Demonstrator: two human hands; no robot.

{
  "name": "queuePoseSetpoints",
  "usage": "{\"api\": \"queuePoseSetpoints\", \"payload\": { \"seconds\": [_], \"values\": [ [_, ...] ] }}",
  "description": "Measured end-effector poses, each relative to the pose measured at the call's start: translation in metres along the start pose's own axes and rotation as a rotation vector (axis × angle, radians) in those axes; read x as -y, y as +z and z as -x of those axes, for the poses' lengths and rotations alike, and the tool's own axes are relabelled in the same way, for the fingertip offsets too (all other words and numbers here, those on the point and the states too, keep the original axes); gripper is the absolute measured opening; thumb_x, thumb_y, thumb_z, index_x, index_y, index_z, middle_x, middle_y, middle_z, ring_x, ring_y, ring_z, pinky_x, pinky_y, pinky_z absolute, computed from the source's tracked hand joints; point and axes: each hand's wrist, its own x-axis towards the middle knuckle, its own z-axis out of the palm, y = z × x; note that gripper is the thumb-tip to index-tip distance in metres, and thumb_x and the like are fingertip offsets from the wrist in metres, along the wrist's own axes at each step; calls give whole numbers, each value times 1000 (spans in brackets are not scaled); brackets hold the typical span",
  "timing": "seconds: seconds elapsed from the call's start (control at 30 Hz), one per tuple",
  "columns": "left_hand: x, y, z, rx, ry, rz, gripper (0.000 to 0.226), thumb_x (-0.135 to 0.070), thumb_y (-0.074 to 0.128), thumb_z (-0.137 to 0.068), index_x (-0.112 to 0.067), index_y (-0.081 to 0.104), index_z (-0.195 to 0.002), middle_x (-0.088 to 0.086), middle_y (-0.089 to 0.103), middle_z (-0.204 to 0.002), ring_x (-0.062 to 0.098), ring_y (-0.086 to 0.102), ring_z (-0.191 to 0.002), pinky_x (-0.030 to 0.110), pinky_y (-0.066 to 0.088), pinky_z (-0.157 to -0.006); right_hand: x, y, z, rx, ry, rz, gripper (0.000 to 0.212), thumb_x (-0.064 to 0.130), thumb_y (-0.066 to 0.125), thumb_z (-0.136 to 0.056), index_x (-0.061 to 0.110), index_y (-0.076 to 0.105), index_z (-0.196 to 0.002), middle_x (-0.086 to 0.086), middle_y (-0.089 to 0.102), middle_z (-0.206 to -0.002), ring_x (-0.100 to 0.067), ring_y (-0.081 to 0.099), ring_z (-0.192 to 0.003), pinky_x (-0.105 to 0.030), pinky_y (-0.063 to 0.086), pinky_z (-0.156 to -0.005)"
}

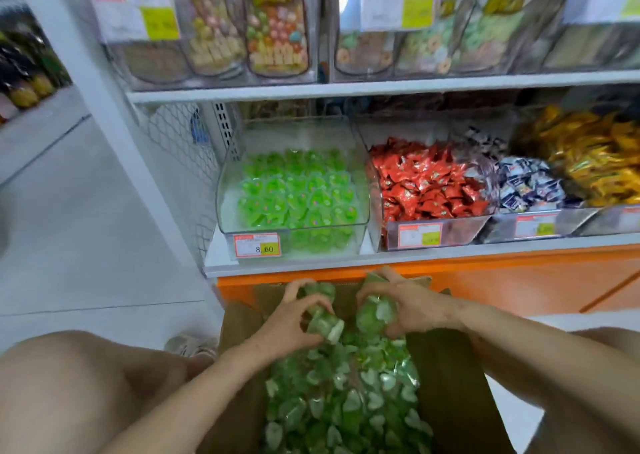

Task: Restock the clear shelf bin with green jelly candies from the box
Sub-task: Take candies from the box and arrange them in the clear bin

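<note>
A brown cardboard box [446, 381] stands on the floor between my knees, filled with green heart-shaped jelly candies [346, 401]. My left hand [287, 318] grips a handful of the candies above the box's far end. My right hand [401, 308] grips another handful beside it. Above, on the lowest shelf, the clear bin [225, 190] holds a layer of green jelly candies [298, 193] and carries a price tag reading 8.60 [257, 245].
Right of the clear bin sit bins of red-wrapped sweets [429, 186], blue-white packets [526, 183] and yellow packets [595, 159]. The white shelf edge [381, 263] tops an orange base panel [519, 280]. An upper shelf holds bagged snacks [273, 27]. Pale floor lies left.
</note>
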Motion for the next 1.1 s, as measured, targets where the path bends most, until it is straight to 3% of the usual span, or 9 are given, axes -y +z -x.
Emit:
{"api": "queuePoseSetpoints", "payload": {
  "seconds": [0.13, 0.27, 0.37, 0.47, 0.6, 0.7, 0.77, 0.87, 1.1],
  "values": [
    [-39, -47, 0, -103, 95, 49, 55, -3, 76, -69, -51, 57, -88, -6, 24, -132, -17, 47, -102, 13, 48, -84, 36, -50, 16, -128, -89, -16, 58, 13, 76, -62, 40, 55, -109, 4, 33, -111, -11, 44, -104, -7, 37, -78],
    [-66, -97, -10, -248, 152, 19, 47, 0, 77, -69, -41, 59, -85, -4, 29, -131, -14, 49, -85, 5, 40, -68, 73, -93, 17, -209, -163, -30, 54, 36, 68, -53, 49, 51, -102, 2, 34, -117, -9, 34, -118, -13, 36, -88],
    [-78, -136, -30, -371, 156, 17, 48, -7, 81, -65, -47, 59, -79, 3, 35, -128, -5, 41, -106, 0, 37, -75, 91, -120, -3, -276, -194, -61, 54, 12, 77, -66, 35, 55, -108, -4, 35, -118, -13, 33, -118, -4, 33, -79],
    [-70, -165, -62, -465, 78, -52, 41, -6, 82, -64, -29, 61, -91, 14, 46, -124, 20, 40, -119, 0, 33, -72, 102, -136, -42, -355, -221, -62, 54, 9, 80, -66, 30, 56, -109, -6, 35, -111, -13, 36, -109, 3, 27, -80],
    [-37, -189, -105, -467, -70, -103, 40, -12, 84, -63, -32, 56, -83, 16, 56, -119, 44, 50, -110, 28, 42, -87, 100, -153, -109, -368, -156, 30, 56, 14, 79, -67, 26, 57, -117, -10, 37, -108, -13, 33, -106, -14, 31, -78],
    [-19, -198, -134, -448, -120, -143, 37, -15, 83, -64, -24, 62, -93, 10, 60, -118, 39, 52, -110, 29, 42, -89, 84, -166, -156, -323, -96, 104, 55, 19, 78, -68, 27, 56, -118, -11, 53, -115, -22, 49, -107, -22, 40, -80],
    [-11, -201, -153, -430, -108, -209, 40, -16, 82, -67, -13, 64, -103, 9, 60, -117, 29, 51, -114, 26, 38, -92, 73, -174, -180, -294, -61, 140, 61, 29, 76, -65, 29, 53, -121, -7, 48, -129, -23, 41, -120, -27, 42, -94],
    [-3, -203, -176, -406, -142, -222, 47, -23, 80, -71, -15, 60, -112, 11, 56, -123, 26, 49, -117, 24, 40, -89, 61, -180, -208, -284, -28, 251, 64, 27, 74, -71, 31, 48, -128, -4, 37, -134, -21, 29, -128, -23, 36, -97],
    [10, -189, -201, -356, -111, -293, 50, -19, 70, -82, -14, 54, -129, 6, 36, -147, 24, 6, -145, 19, 18, -107, 40, -173, -240, -271, -10, 136, 64, 48, 79, -62, 50, 46, -118, 0, 33, -133, -16, 37, -118, -28, 40, -98]
  ]
}}
